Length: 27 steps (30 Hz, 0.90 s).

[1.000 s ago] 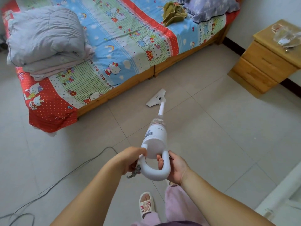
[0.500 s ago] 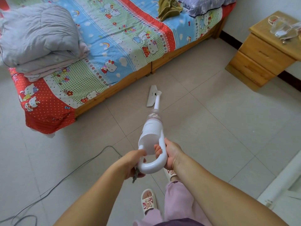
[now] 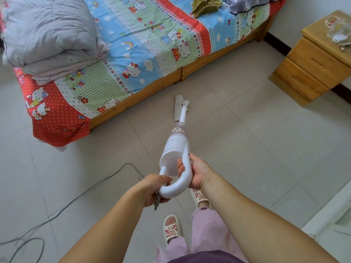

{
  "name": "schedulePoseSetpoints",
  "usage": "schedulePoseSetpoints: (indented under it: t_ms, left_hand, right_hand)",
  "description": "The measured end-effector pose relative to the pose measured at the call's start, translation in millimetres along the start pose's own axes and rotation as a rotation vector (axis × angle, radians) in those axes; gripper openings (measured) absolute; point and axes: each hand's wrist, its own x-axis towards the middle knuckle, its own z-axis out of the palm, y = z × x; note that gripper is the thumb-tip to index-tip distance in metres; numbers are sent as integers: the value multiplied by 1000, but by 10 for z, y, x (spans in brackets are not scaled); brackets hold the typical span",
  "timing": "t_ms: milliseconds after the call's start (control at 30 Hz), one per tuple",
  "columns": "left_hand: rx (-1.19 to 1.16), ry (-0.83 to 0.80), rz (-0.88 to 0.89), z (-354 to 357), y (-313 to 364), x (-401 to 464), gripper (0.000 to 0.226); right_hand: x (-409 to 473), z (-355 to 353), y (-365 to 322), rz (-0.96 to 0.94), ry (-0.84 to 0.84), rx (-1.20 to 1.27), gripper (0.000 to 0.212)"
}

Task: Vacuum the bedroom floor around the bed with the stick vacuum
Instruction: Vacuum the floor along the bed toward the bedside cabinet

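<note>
Since a second ago the floor head (image 3: 179,108) has swung from lying broadside to the bed to standing edge-on, its long side now running near to far, and it has stayed on the tiles just short of the wooden bed frame (image 3: 157,85). My hands have slid along the loop handle too: my right hand (image 3: 197,170) now sits higher, up against the motor body, while my left hand (image 3: 157,188) has stayed at the near bottom curve.

I hold the stick vacuum (image 3: 175,150) with both hands. My right fingers curl round the right side of the loop, fingertips showing inside it. My left hand wraps the low left bend of the loop, and a grey cord (image 3: 76,198) leaves from under that hand and trails left across the floor (image 3: 256,149) to the near left corner.

The vacuum slants away from me, white tube reaching to the head in the middle of the scene. Left and far lies the bed with its cartoon sheet (image 3: 148,40), a folded grey quilt (image 3: 47,31) at its left end. A wooden nightstand (image 3: 311,67) stands far right against the wall. My slippered feet (image 3: 171,227) are near, under my arms.
</note>
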Motion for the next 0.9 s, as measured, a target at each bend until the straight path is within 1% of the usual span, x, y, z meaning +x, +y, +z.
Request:
schedulePoseSetpoints:
  t_ms: [133, 300, 433, 567, 767, 900]
  left_hand:
    - [1, -11, 0, 11, -19, 38, 31]
    - [12, -19, -10, 105, -33, 29, 23]
    - [0, -32, -16, 177, -63, 51, 33]
    - [-17, -16, -12, 138, -46, 44, 33]
    - [-15, 8, 7, 42, 14, 33, 36]
    - [-7, 21, 7, 44, 39, -3, 35]
  right_hand:
    - [-6, 4, 5, 16, 44, 8, 45]
    - [-9, -12, -39, -5, 145, -53, 44]
    - [-24, -15, -87, -4, 198, -118, 42]
    - [-27, 10, -93, 34, 200, -137, 43]
    - [-16, 82, -57, 18, 181, -91, 55]
    - [-46, 106, -57, 24, 180, -109, 55]
